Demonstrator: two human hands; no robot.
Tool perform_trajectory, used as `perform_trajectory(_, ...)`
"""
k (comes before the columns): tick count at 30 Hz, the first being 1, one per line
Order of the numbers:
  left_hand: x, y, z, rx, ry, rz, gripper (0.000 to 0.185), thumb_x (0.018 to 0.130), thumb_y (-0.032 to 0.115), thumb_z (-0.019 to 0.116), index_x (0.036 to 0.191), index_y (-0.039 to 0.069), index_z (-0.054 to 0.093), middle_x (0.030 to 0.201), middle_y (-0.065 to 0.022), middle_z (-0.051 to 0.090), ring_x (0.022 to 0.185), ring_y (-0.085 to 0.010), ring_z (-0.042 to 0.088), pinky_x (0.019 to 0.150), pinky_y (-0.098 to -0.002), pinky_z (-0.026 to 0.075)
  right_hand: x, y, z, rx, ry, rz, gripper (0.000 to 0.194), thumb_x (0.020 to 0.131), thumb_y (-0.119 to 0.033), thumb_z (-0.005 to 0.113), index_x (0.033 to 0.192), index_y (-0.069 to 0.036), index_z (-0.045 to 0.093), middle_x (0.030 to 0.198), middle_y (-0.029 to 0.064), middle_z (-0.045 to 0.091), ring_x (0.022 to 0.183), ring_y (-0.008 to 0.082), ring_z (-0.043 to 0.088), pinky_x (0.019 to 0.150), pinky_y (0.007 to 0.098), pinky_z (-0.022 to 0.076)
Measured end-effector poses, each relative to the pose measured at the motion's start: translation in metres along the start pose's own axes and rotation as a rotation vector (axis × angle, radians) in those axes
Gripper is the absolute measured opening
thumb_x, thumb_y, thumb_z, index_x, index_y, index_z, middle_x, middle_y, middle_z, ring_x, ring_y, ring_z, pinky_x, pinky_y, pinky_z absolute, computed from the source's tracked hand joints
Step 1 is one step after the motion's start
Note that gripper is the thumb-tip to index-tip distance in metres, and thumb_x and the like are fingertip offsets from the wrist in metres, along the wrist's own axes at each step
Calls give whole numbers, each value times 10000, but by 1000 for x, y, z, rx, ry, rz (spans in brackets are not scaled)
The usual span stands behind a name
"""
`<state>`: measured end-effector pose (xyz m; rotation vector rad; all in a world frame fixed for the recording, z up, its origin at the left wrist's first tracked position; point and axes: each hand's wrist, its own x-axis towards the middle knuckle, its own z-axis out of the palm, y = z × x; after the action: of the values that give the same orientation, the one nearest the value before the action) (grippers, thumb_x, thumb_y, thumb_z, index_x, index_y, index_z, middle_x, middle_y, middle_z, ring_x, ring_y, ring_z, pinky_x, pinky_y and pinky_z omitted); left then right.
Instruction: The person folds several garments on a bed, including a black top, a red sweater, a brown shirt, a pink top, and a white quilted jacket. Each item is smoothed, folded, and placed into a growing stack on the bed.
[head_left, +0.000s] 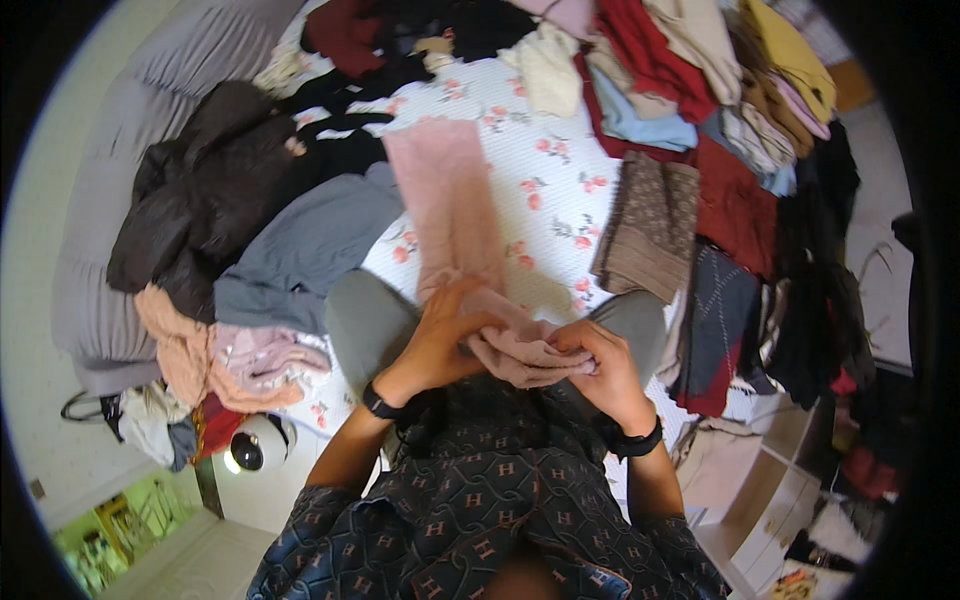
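Observation:
A pink knit garment (454, 195) stretches away from my lap over the flowered bed cover (551, 184). Its near end is bunched up between my two hands. My left hand (446, 334) grips the gathered cloth from the left, thumb on top. On the right, my right hand (600, 360) pinches the edge of the same bunch, close to its opening. The far part of the garment lies flat and fairly smooth. What the fingers do beneath the cloth is hidden.
Left of my knees lie a grey garment (315, 240) and a dark brown jacket (202, 195). A folded brown patterned garment (649, 225) sits by my right knee, with stacked clothes (652, 60) beyond. A white camera-like device (259, 442) stands at lower left.

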<state>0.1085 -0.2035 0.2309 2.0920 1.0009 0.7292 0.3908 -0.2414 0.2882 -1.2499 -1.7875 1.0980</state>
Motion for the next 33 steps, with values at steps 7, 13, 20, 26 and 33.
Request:
perform_trajectory(7,30,47,6,-360,-235,-157,354,815,134,873,1079,21,668,963,-150,702,882,-308,702,727,-406,515,-22,1,-15,-5,212,-8,398,762,84,709,1144,-24,682,1130,133,672,1016,359,700,882,394,568)
perform_trajectory(13,43,40,16,-163,-313,-9,496,741,82,848,1221,62,726,1092,-126,732,1008,-317,714,887,-364,552,-32,-22,-34,-123,152,-120,361,751,-11,761,1108,-58,729,1078,109,697,925,367,696,804,435,573)
perform_trajectory(20,36,32,7,-183,-227,92,426,760,35,702,1177,58,782,1170,-168,763,1019,-360,735,864,-408,559,-74,-81,-102,-157,-63,-135,319,818,-143,790,1125,-87,724,904,63,634,768,292,680,640,419,549)
perform_trajectory(26,19,99,-72,-204,-266,312,240,708,100,756,939,84,820,728,-59,689,699,-304,682,638,-390,476,-98,-150,-143,94,-281,-242,215,919,-177,779,1024,-17,681,789,92,613,583,240,615,498,384,463)
perform_trajectory(33,46,82,-17,-221,-646,349,372,790,115,784,1155,81,722,1063,-102,705,1021,-335,670,857,-423,513,-93,-138,-160,648,113,-536,280,950,-259,746,943,16,691,614,69,620,457,202,577,406,336,403)
